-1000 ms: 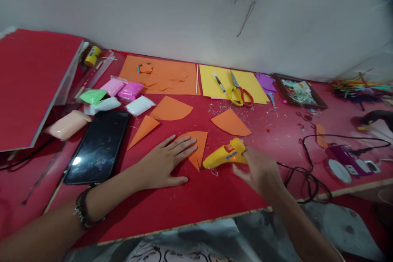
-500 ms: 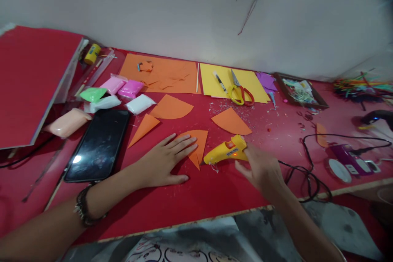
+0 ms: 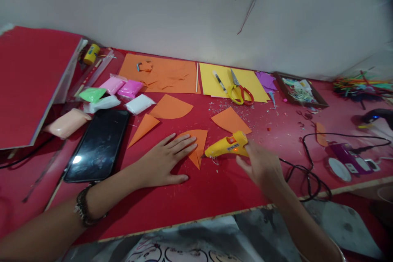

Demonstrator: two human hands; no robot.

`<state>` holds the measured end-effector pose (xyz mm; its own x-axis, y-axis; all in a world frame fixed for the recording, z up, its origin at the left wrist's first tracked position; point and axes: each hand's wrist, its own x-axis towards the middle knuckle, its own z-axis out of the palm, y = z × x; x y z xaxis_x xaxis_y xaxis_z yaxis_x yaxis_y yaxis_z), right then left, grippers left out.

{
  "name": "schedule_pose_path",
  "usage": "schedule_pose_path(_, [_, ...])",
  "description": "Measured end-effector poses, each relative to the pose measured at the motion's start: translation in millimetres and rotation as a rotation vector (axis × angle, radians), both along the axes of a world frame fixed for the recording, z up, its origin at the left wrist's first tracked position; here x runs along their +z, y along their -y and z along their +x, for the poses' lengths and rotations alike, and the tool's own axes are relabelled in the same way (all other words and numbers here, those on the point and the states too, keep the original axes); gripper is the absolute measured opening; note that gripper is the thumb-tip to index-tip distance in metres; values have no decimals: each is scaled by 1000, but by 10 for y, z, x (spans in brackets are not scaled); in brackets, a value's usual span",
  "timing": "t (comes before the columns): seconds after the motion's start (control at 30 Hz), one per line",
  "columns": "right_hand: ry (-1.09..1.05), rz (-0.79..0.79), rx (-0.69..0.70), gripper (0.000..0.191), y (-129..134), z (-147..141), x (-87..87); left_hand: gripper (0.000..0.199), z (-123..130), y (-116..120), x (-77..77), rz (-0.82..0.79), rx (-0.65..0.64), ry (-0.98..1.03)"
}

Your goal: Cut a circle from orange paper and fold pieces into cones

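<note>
My left hand [image 3: 167, 159] lies flat with fingers spread, its fingertips pressing on an orange paper piece [image 3: 200, 143] that has a folded edge. In my right hand [image 3: 264, 163] is a yellow hot glue gun [image 3: 227, 145], its small light glowing. The nozzle points left and sits close to the paper's right edge; whether it touches I cannot tell. Thin glue strings hang below the nozzle. Around the hands lie an orange paper cone [image 3: 143, 128] and two more orange wedges, one at upper left [image 3: 172, 107] and one behind the glue gun [image 3: 231, 120].
A phone [image 3: 97, 145] and clay packets [image 3: 113, 85] lie left. Scissors [image 3: 241, 90] and a marker [image 3: 220, 82] rest on yellow paper [image 3: 211, 71]. A scrap tray [image 3: 321, 100] stands at back right. The black cord [image 3: 310, 180] runs to a purple power strip [image 3: 350, 157].
The glue gun in my right hand has moved slightly up and away from me, its nozzle rising along the paper's right edge. My left hand stays in place.
</note>
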<state>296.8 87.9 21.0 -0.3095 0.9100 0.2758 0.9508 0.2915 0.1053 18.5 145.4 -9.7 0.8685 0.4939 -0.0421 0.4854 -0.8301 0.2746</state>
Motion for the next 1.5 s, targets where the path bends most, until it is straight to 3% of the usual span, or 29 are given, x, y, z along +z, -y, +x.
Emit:
schedule_pose_path(0.33, [36, -29, -79, 32, -80, -4, -16, 77, -5, -2, -5, 9, 1, -20])
schedule_pose_path(0.83, [77, -90, -183, 17, -249, -18, 1, 71, 17, -4, 73, 62, 25, 4])
schedule_pose_path(1.5, [13, -84, -230, 18, -381, -20, -9, 59, 4, -47, 103, 27, 29, 60])
